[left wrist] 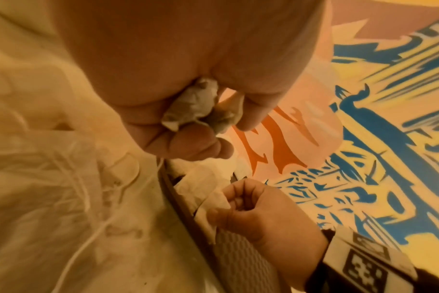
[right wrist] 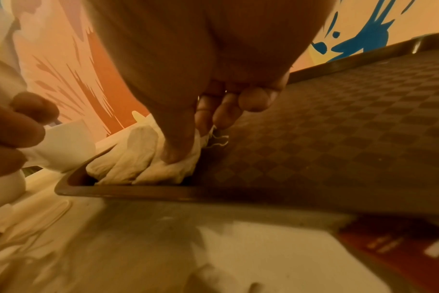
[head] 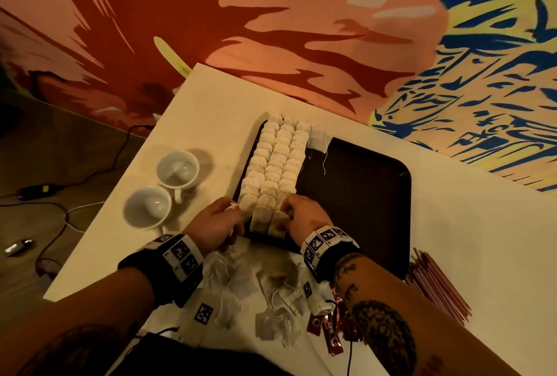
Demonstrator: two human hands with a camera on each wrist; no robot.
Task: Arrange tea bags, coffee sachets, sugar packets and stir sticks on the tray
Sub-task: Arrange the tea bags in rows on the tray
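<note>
Left hand (head: 217, 221) grip: closed on spare tea bags (left wrist: 198, 107), held ready beside the tray (head: 361, 182) at its near left corner. Rows of tea bags (head: 275, 164) fill the tray's left side. Right hand (head: 301, 214) grip: narrow, pinching the nearest bag (right wrist: 168, 168) of the third row, probably to seat it.

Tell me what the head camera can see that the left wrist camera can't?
Only the head view shows the two white cups, the long rows of tea bags filling the tray's left side, the red stir sticks and the red sachets. Only the left wrist view shows the crumpled tea bags bunched inside the left hand. Both show the dark tray, the right hand pinching a tea bag at its near edge, and the loose tea bags on the table.
</note>
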